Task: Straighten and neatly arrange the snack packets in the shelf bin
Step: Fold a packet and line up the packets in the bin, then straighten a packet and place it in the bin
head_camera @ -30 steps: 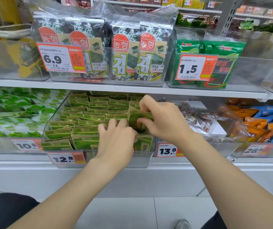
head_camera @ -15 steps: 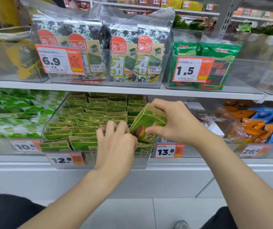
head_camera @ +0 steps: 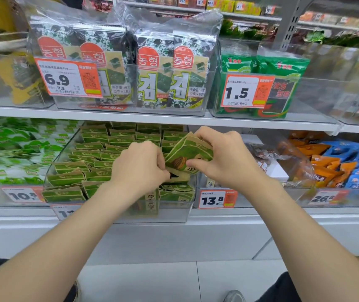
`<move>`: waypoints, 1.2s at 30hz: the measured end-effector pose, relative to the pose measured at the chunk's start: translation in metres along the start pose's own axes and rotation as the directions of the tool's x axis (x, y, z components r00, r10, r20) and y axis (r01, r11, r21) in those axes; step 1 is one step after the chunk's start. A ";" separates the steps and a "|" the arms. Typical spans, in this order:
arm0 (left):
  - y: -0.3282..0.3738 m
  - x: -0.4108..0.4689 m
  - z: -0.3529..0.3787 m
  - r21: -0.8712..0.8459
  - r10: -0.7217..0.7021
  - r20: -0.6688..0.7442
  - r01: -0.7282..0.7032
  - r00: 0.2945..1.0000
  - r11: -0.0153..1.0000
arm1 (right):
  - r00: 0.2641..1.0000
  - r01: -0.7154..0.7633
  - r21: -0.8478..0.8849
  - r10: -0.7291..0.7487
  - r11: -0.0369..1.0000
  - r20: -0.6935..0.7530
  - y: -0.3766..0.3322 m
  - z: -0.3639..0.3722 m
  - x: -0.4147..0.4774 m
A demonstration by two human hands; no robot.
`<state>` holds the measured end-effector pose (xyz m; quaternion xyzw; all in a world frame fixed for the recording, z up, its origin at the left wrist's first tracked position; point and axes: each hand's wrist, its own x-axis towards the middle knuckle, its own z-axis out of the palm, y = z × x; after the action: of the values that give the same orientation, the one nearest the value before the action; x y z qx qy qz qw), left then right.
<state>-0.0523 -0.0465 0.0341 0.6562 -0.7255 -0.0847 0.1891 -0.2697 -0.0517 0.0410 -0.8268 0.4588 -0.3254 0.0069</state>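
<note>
A clear shelf bin on the lower shelf holds several rows of green and tan snack packets. My right hand pinches one green packet lifted and tilted above the bin's right front corner. My left hand is just left of it, fingers curled on another packet lying at the front of the bin. More packets lie flat under both hands. The bin's front middle is hidden by my left forearm.
The upper shelf edge runs close above the bin, carrying seaweed packs and green bags. A bin of green-white packets stands to the left, a bagged-snack bin and orange and blue packets to the right. Price tags line the front.
My right hand has lifted a green packet out of the bin's right front and tilted it up. My left hand has shifted right and taken hold of a packet beneath it.
</note>
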 end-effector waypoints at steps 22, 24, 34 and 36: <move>-0.003 0.043 0.023 0.258 0.114 0.006 -0.111 0.993 0.960 | 1.000 -0.008 0.120 0.007 0.993 0.017 -0.009 -0.028 -0.016; -0.003 0.048 0.023 0.229 0.115 -0.062 -0.098 0.991 0.969 | 0.997 0.019 0.108 -0.027 0.994 0.076 -0.009 -0.023 -0.015; -0.019 0.075 0.031 -0.010 0.014 -0.087 -0.015 0.996 1.000 | 0.904 0.195 -0.351 -0.030 0.916 0.426 -0.002 0.053 0.018; -0.021 0.075 0.031 -0.026 0.003 -0.076 -0.005 0.997 1.000 | 0.920 0.189 -0.344 -0.043 0.920 0.390 -0.002 0.053 0.023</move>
<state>-0.0503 -0.1264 0.0101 0.6549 -0.7180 -0.0687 0.2254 -0.2306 -0.0835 0.0122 -0.8856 0.4520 -0.0675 -0.0831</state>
